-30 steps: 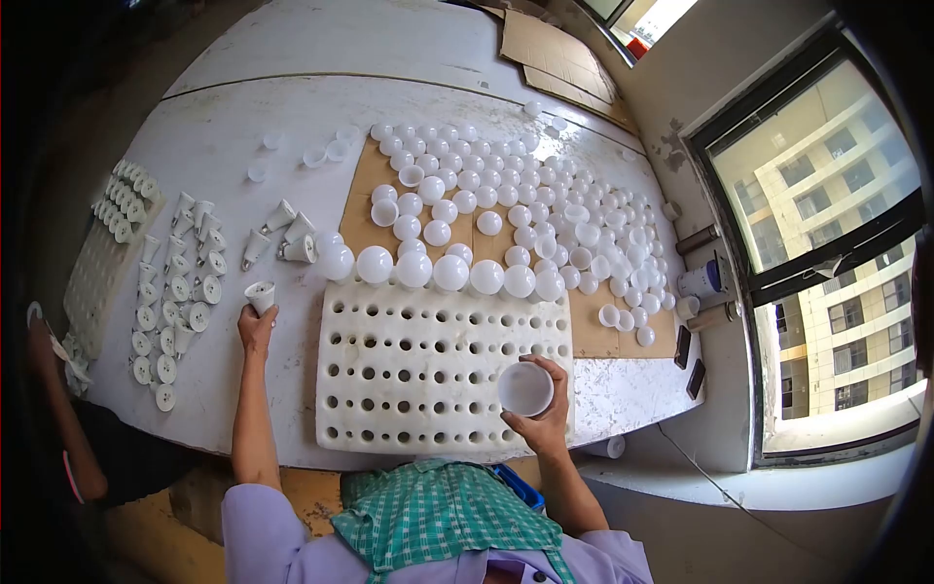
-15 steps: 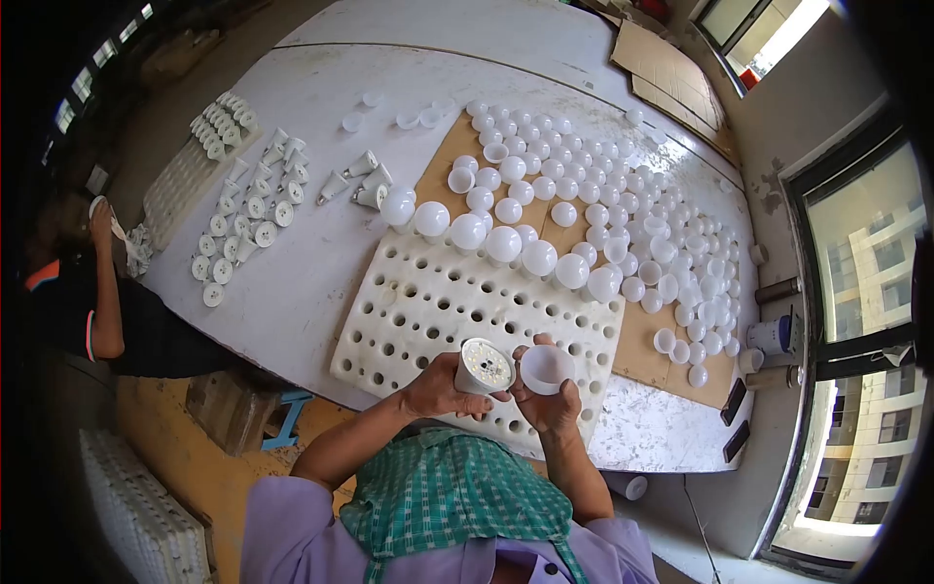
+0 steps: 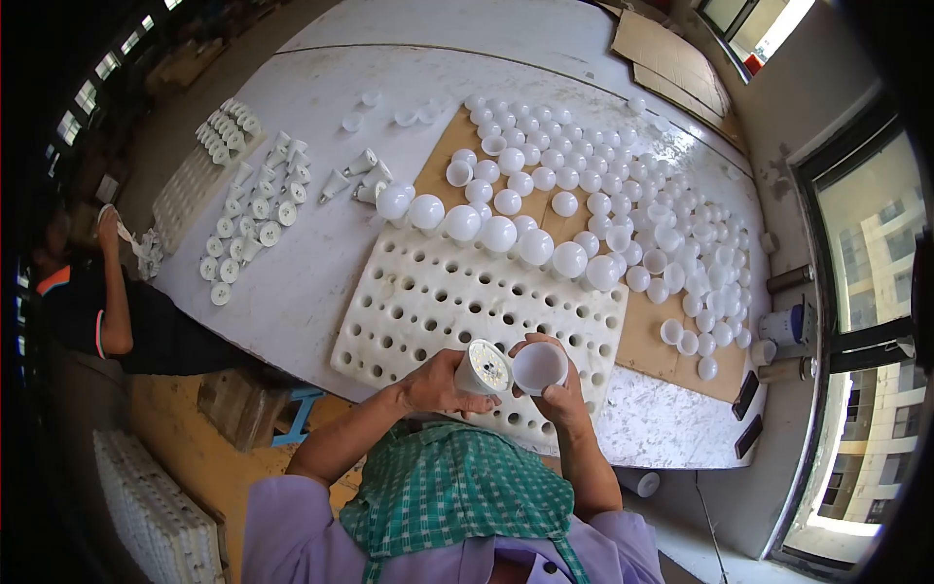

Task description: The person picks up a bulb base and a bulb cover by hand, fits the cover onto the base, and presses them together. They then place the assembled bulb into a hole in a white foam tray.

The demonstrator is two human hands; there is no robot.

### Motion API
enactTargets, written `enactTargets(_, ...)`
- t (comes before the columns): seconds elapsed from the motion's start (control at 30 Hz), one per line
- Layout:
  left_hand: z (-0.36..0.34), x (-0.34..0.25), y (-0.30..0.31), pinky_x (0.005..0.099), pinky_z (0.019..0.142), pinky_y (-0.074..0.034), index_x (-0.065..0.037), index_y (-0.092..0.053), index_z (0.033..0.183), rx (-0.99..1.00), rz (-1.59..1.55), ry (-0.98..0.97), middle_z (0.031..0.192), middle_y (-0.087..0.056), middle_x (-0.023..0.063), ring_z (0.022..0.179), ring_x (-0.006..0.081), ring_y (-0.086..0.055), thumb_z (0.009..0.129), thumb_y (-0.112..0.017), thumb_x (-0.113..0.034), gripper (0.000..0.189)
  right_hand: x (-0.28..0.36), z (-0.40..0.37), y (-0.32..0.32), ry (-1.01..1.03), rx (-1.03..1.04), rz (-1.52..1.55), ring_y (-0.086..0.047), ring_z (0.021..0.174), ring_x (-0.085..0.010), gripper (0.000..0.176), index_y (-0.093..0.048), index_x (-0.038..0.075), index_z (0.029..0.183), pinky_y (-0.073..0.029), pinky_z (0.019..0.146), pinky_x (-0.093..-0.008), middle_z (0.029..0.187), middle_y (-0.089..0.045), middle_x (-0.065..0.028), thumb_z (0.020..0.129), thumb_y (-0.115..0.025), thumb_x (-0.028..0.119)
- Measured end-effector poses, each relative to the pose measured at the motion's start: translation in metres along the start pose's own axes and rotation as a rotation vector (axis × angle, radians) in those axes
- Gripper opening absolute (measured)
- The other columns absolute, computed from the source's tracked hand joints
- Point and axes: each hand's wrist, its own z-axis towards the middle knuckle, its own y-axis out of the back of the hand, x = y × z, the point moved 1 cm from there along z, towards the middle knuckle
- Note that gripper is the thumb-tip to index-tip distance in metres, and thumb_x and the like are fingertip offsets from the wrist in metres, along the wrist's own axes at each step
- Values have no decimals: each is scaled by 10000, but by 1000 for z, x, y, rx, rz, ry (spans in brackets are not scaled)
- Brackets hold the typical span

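My left hand [image 3: 435, 383] is closed around a white LED bulb base [image 3: 484, 368], its round face with small yellow LED chips turned up and to the right. In my right hand [image 3: 558, 387] I grip a frosted white bulb cover [image 3: 541, 368] with its open mouth facing the base. The two parts are close together, side by side, not joined. Both hands are above the near edge of a white foam tray [image 3: 409, 336] full of round holes. Along the tray's far edge stands a row of bulbs with round frosted covers [image 3: 498, 234].
Many loose bulb covers [image 3: 564, 203] lie on a cardboard sheet [image 3: 632, 360] at the right. Several bulb bases [image 3: 260, 208] lie at the left, beside another foam tray [image 3: 185, 200]. A co-worker [image 3: 117, 311] sits at the left edge. Two dark phone-like objects [image 3: 745, 396] lie at the right edge.
The base in my left hand has tilted towards the cover. The cover in my right hand has turned, so its opening faces the base more. The camera view has shifted slightly.
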Motion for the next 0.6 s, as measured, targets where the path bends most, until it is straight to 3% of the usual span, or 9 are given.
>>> enactTargets(0.07, -3, -6, 9, 255, 613, -526, 31, -585, 1099, -6, 95, 0, 944, -681, 117, 769, 134, -639, 722, -790, -167, 472, 13, 0, -3, 16, 24, -434, -558, 1090, -234, 845, -419, 33, 1311, -445, 924, -351, 1211, -552, -122, 636, -822, 345)
enactTargets(0.1, -5, -6, 13, 273, 649, -531, 37, -604, 1076, -9, 194, -3, 930, -679, 96, 771, 145, -641, 699, -817, -202, 495, 18, 1, -9, 8, 24, -431, -558, 1090, -234, 845, -419, 33, 1311, -445, 924, -351, 1211, -552, -122, 636, -822, 345)
enactTargets(0.17, -5, 2, 22, 298, 691, -517, 51, -618, 1042, -32, 341, -67, 900, -683, 117, 764, 168, -645, 664, -834, -250, 529, 25, 2, -21, -16, 159, -871, -547, 1116, -266, 832, -402, 11, 1316, -426, 952, -366, 1207, -557, -140, 662, -815, 317)
enactTargets(0.2, -6, -1, 23, 302, 702, -513, 55, -626, 1021, -4, 436, -8, 878, -683, 128, 760, 172, -646, 649, -836, -272, 538, 24, 4, -24, 20, 251, -1043, -532, 1135, -315, 860, -370, -2, 1331, -426, 958, -382, 1226, -533, -175, 664, -818, 305)
enactTargets(0.3, -9, -7, 22, 313, 710, -509, 73, -640, 968, 36, 561, 126, 825, -680, 151, 751, 190, -650, 606, -843, -327, 577, 23, 5, -38, -68, 338, -1241, -516, 1163, -343, 873, -369, 43, 1338, -434, 966, -404, 1292, -497, -168, 642, -834, 290)
enactTargets(0.47, -14, 1, 27, 307, 719, -511, 42, -650, 990, 69, 617, 156, 856, -691, 138, 760, 193, -658, 606, -850, -321, 565, 13, 9, -48, -43, 406, -1242, -528, 1110, -373, 887, -334, 3, 1342, -443, 933, -414, 1246, -484, -208, 658, -821, 288)
enactTargets(0.57, -15, 7, 28, 316, 724, -515, 79, -644, 966, 81, 571, 123, 866, -683, 163, 763, 213, -658, 584, -850, -375, 627, 6, 9, -54, -84, 396, -1190, -528, 1104, -357, 823, -369, 9, 1308, -447, 931, -408, 1224, -493, -195, 654, -819, 228)
enactTargets(0.6, -15, 10, 27, 316, 724, -515, 79, -644, 966, 78, 568, 119, 866, -683, 163, 763, 213, -658, 584, -850, -375, 627, 4, 9, -56, -5, 383, -1145, -526, 1095, -348, 782, -398, 14, 1281, -449, 925, -406, 1202, -499, -189, 641, -815, 183)
